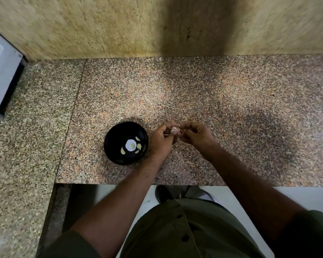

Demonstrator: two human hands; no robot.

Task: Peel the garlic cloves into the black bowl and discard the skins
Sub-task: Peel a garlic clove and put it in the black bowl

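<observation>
**Head view: garlic held between both hands, right of the bowl**

Head camera looks down on a speckled granite counter (203,86). Both forearms reach in from the bottom edge.

Garlic (174,130): pinkish, papery, held above the counter between the two hands, just right of the black bowl (117,133). Only a small part shows between the fingers. Long axis and pointing direction: cannot tell, too much is covered.

Left hand (161,139): fingers curled round the garlic from the left, thumb side up. It overlaps the bowl's right rim in the picture; contact with the rim cannot be told.

Right hand (196,135): fingers curled inward, fingertips pinching at the garlic's right side. Whether they hold skin or clove is not resolvable.

Black bowl: upright on the counter, mouth up. Inside lie several pale, yellowish peeled cloves (133,145), scattered around a bright white patch at the bottom centre. Roughly five pieces, count uncertain.

White appliance (0,75) stands at the far left edge, well apart from the bowl. Stone wall panel (82,25) behind the counter.
</observation>
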